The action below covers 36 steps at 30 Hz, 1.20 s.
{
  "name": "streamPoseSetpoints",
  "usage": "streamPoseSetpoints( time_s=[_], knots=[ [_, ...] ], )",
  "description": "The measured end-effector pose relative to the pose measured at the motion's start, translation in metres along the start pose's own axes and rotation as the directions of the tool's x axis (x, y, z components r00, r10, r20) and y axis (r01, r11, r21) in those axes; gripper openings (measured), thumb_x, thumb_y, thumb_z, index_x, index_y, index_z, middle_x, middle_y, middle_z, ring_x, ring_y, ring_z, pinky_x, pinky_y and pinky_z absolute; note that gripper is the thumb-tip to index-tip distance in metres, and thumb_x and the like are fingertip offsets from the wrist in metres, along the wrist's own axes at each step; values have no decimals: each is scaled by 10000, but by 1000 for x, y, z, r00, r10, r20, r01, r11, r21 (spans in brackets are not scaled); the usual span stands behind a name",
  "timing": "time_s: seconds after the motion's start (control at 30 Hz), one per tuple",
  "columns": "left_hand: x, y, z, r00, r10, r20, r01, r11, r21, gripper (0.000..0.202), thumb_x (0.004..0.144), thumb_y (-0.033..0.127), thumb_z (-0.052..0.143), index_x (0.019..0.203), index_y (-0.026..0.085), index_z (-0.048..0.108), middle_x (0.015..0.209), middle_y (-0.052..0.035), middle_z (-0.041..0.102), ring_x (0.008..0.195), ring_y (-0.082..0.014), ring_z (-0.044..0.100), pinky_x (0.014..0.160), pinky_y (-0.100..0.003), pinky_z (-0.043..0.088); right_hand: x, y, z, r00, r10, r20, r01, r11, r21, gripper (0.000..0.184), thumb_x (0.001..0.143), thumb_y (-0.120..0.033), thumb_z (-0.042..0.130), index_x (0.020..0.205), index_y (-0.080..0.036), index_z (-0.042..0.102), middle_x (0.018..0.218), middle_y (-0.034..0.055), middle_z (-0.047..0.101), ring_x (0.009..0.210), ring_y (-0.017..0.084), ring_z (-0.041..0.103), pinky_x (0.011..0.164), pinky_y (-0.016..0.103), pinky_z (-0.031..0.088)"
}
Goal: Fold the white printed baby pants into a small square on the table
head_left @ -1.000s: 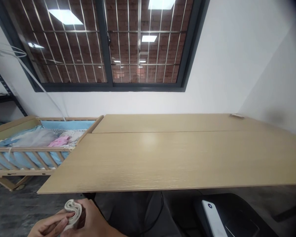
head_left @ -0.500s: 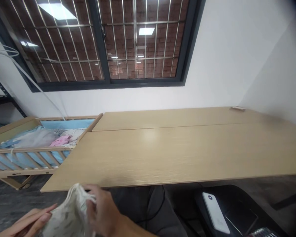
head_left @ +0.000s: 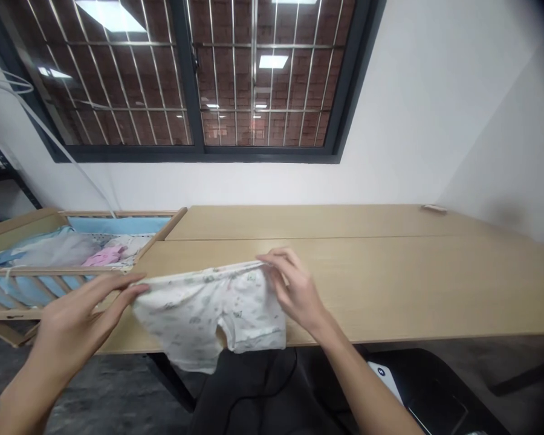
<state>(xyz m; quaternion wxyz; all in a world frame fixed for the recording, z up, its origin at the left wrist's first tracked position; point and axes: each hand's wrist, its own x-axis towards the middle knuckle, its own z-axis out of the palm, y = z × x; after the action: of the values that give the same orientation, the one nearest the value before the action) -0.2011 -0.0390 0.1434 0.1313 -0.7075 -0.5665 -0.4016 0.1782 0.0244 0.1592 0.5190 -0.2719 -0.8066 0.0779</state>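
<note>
Baby shorts [head_left: 217,317] stretched over near bench [head_left: 390,284] edge; left hand [head_left: 79,323] pinches left waistband end, right hand [head_left: 294,290] pinches right end.

One head-worn camera looks forward and slightly down from the near edge of the counter [head_left: 390,284], close over the left hand [head_left: 68,338], right hand [head_left: 294,290] and the shorts [head_left: 208,308] they hold, facing across to the white wall [head_left: 412,121] and barred window [head_left: 254,78].

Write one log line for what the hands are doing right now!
left hand: holds waistband end | right hand: pinches other end | shorts: spread, legs hanging past table edge | crib: at left
</note>
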Motion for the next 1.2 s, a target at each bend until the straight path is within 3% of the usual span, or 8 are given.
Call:
streamPoseSetpoints(
  time_s=[0.07, 0.2, 0.4, 0.57, 0.73, 0.9, 1.1, 1.2],
  knots=[
    [32, 17, 21, 999, 49, 12, -49, 999, -6, 335, 957, 533, 550, 1046, 259, 721, 1024, 32, 759, 914, -196, 702, 835, -262, 520, 8, 19, -7, 999, 32, 11, -31, 998, -63, 311, 1021, -164, 447, 1246, -245, 646, 1101, 104, 606, 1048, 225, 627, 902, 372, 545],
    [72, 16, 86, 963, -2, 271, 22, 997, -72, 382, 987, 536, 455, 973, 235, 689, 989, -35, 758, 879, -236, 691, 745, -292, 490, 9, 75, 2, 982, 165, 92, -150, 976, -156, 283, 1012, -161, 428, 1216, -231, 611, 1116, 95, 593, 1067, 235, 606, 925, 389, 518],
    [73, 5, 196, 903, -129, 411, 101, 991, 88, 306, 1022, 340, 352, 971, 212, 625, 1072, -75, 715, 1034, -254, 644, 909, -365, 440, -9, 164, 38, 909, 364, 204, -253, 869, -425, 280, 912, -47, 403, 1089, -190, 566, 1042, 85, 594, 964, 217, 554, 856, 340, 466],
    [76, -7, 255, 868, -216, 448, 137, 970, 201, 278, 1015, 284, 369, 1004, 177, 626, 1065, -137, 680, 1050, -290, 622, 899, -387, 438, -13, 210, 60, 857, 427, 289, -145, 738, -660, 251, 924, -60, 408, 1086, -156, 573, 1085, 130, 595, 957, 236, 516, 861, 344, 418],
    [96, -17, 290, 843, -257, 473, 128, 949, 287, 278, 1021, 293, 389, 1080, 159, 626, 1108, -160, 659, 1098, -300, 599, 933, -392, 430, -5, 247, 70, 803, 535, 265, -224, 682, -697, 253, 953, -105, 415, 1128, -176, 583, 1189, 151, 571, 1041, 258, 503, 924, 364, 395],
    [118, -14, 311, 829, -289, 479, 120, 928, 352, 323, 1028, 272, 351, 1141, 141, 624, 1161, -186, 650, 1151, -311, 578, 963, -409, 420, 10, 282, 77, 762, 609, 222, -322, 653, -686, 258, 982, -151, 407, 1158, -203, 588, 1244, 167, 561, 1147, 298, 484, 991, 423, 372],
    [141, 0, 311, 824, -293, 485, 116, 925, 361, 338, 1011, 240, 356, 1110, 119, 656, 1170, -213, 657, 1149, -332, 581, 949, -431, 429, 15, 308, 75, 724, 638, 263, -369, 680, -633, 264, 1011, -208, 400, 1211, -213, 571, 1258, 143, 589, 1184, 287, 521, 999, 421, 389],
    [147, 24, 302, 837, -257, 483, 86, 934, 347, 321, 1000, 252, 397, 1115, 111, 661, 1190, -224, 645, 1160, -347, 569, 963, -452, 420, 14, 314, 74, 717, 645, 265, -396, 688, -608, 260, 1032, -239, 377, 1198, -193, 573, 1247, 146, 613, 1188, 284, 537, 1000, 412, 393]
  ],
)
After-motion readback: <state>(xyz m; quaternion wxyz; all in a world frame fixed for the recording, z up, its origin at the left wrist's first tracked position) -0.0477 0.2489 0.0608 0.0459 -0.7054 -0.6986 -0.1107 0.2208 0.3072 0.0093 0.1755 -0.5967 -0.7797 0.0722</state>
